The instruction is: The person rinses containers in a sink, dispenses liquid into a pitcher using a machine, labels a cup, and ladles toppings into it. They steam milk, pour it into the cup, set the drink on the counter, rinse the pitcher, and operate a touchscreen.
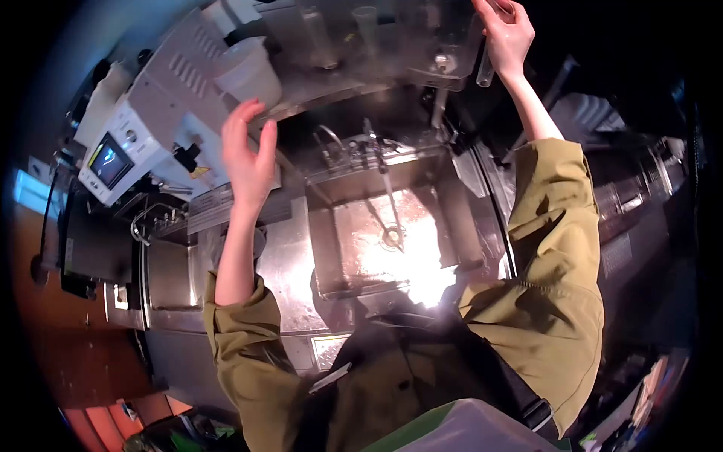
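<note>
My left hand (250, 162) is raised left of the metal sink (324, 256), its fingers apart and nothing in them. Near it is a white container (248, 71) on the shelf above. At the upper right, my right hand (507, 39) reaches up with its fingers bent together around something at the frame's top edge; what it holds is too hidden to name. Just beside its wrist hangs a clear tube-shaped glass (485, 71). Over the sink, the faucet (378, 154) points down toward the drain (393, 238).
A pale machine with a small screen (111, 160) stands on the left, near a second, smaller sink (172, 275). Clear glasses (367, 29) stand on the shelf (339, 87) behind the faucet. Dark equipment fills the right side.
</note>
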Demonstrator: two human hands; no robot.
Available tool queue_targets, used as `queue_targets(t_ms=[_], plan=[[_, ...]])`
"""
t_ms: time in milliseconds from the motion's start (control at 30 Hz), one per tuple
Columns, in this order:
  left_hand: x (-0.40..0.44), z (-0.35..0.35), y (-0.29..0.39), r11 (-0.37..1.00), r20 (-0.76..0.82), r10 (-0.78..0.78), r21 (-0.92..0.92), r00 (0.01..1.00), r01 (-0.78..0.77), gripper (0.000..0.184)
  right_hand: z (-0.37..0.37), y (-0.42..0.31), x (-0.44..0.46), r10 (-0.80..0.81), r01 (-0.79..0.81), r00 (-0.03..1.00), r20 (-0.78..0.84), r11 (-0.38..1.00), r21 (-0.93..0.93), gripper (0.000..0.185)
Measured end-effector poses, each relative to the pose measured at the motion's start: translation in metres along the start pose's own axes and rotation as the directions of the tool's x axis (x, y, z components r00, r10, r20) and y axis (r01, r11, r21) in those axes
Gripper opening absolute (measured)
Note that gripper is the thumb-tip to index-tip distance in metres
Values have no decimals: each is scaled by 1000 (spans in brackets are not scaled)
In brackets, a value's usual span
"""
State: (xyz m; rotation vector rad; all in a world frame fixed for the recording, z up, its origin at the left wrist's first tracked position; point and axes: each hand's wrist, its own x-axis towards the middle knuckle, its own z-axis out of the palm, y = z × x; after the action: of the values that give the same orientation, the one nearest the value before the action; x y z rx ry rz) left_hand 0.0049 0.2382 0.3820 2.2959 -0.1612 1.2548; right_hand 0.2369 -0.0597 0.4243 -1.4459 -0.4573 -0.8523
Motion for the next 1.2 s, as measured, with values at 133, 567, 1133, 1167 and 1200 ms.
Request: queue_targets(t_ms=[133, 567, 1133, 1167, 1200], plan=[[-13, -14, -67, 941, -2, -152, 306, 988, 145, 35, 49, 55, 8, -213, 185, 967, -140, 965, -188, 39], [77, 32, -187, 848, -61, -291, 445, 955, 287, 58, 43, 100, -50, -97, 79, 993, -65, 966, -245, 39], [-240, 127, 2, 909, 476, -411, 152, 777, 388, 36, 20, 224, -272, 754, -529, 391, 527, 653, -542, 45], [-253, 148, -5, 892, 490, -441, 149, 752, 427, 36, 2, 221, -282, 809, -608, 301, 505, 571, -551, 48], [-264, 169, -11, 874, 503, -468, 142, 726, 464, 36, -14, 215, -288, 851, -675, 210, 482, 482, -558, 51]])
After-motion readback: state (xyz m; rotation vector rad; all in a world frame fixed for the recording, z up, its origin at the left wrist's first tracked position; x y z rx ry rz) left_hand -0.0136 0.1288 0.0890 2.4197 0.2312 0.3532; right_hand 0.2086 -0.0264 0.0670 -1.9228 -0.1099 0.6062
